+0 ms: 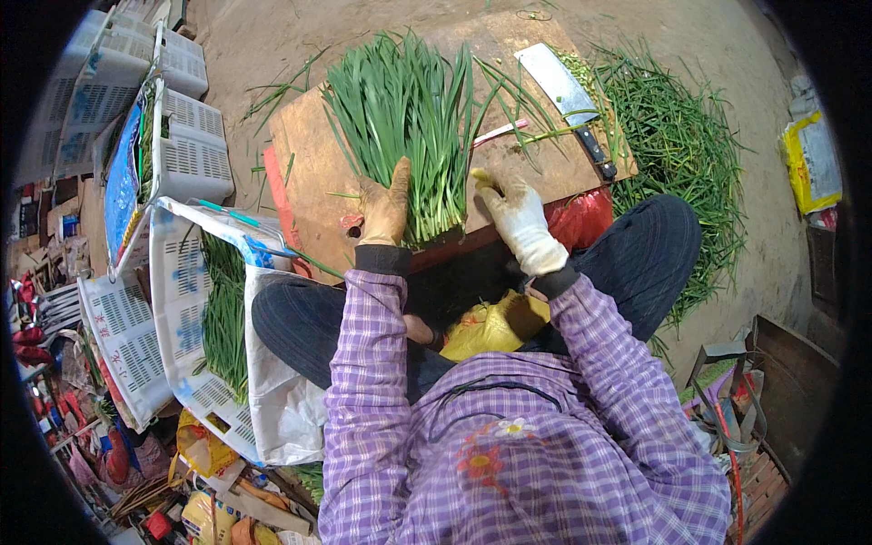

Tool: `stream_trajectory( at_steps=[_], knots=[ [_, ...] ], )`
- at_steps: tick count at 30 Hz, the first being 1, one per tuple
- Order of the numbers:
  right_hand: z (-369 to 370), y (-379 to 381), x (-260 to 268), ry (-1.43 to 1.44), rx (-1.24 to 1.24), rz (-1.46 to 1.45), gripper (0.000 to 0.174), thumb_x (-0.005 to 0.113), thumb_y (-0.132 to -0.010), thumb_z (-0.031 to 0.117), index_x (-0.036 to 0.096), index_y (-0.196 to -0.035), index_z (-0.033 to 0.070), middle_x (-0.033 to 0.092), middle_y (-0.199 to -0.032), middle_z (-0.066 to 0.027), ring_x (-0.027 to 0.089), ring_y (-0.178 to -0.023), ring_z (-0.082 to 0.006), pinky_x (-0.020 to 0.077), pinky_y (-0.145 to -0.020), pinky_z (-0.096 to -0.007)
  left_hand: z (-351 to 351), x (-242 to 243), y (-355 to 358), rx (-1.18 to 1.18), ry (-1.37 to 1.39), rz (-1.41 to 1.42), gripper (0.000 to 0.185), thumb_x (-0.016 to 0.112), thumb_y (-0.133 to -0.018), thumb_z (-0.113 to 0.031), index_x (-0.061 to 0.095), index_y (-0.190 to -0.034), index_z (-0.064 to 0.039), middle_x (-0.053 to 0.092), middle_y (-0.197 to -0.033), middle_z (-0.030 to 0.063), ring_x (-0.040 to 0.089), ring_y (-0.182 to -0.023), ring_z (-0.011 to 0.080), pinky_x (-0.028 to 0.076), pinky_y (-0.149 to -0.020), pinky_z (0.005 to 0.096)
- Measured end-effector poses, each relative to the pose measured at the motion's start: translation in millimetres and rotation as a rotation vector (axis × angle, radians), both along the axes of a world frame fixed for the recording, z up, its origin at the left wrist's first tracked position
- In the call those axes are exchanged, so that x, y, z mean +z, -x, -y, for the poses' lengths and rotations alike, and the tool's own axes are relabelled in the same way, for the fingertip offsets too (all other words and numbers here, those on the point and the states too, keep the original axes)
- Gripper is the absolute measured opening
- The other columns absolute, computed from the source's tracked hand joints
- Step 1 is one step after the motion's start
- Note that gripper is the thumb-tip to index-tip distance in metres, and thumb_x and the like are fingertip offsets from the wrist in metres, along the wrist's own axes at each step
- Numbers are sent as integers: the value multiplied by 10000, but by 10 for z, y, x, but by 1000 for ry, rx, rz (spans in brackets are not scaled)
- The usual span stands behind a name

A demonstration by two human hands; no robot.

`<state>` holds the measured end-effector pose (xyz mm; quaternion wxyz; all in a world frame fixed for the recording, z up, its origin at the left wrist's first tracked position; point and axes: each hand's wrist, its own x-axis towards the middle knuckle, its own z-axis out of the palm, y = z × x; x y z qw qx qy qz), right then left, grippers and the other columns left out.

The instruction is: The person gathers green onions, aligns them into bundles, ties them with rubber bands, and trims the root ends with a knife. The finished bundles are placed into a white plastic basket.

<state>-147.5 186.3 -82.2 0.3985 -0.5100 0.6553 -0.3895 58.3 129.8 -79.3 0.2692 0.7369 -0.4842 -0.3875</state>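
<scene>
A thick bunch of garlic chives (402,129) lies on a worn wooden board (306,157), pale cut ends towards me. My left hand (385,208), in a brown-stained work glove, rests against the bunch's lower left side with its thumb raised; some fingers are hidden. My right hand (514,218), in a whiter glove with soiled fingertips, is just right of the bunch. Its fingers are bent and apart, holding nothing visible. A cleaver (555,82) with a black handle (594,151) lies on the board's right side. Near it are a thin pink-and-white strip (501,132) and loose chive leaves.
A large heap of loose greens (671,150) lies on the ground at right. To my left stands a white plastic crate (180,293) holding more chives (225,320), with other crates (194,129) beyond. Red plastic (582,218) shows under the board, and a yellow bag (487,327) between my legs.
</scene>
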Motion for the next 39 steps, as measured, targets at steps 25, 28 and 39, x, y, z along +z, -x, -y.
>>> stream_trajectory(
  at_steps=[25, 28, 39],
  knots=[
    [54, -305, 245, 260, -55, -108, 282, 668, -818, 38, 693, -1099, 31, 695, -906, -129, 670, -834, -227, 523, -787, -317, 27, -46, 38, -125, -47, 176, 1189, 705, -803, -584, 74, -1459, 181, 233, -1478, 418, 259, -1394, 513, 261, -1149, 494],
    [-56, -452, 293, 375, 34, 27, 359, 774, -701, 53, 703, -1053, 65, 676, -861, -103, 653, -812, -271, 522, -755, -362, 15, -69, 44, -109, -31, 146, 1151, 700, -821, -546, 73, -1462, 175, 242, -1473, 419, 264, -1385, 524, 262, -1144, 507],
    [-98, -481, 137, 382, 68, -340, 449, 776, -657, 47, 674, -1093, 82, 648, -874, -119, 621, -800, -323, 499, -726, -421, 9, 44, 125, -50, -96, 229, 1015, 676, -845, -525, 221, -1449, 152, 336, -1453, 383, 322, -1383, 477, 267, -1155, 448]
  ],
)
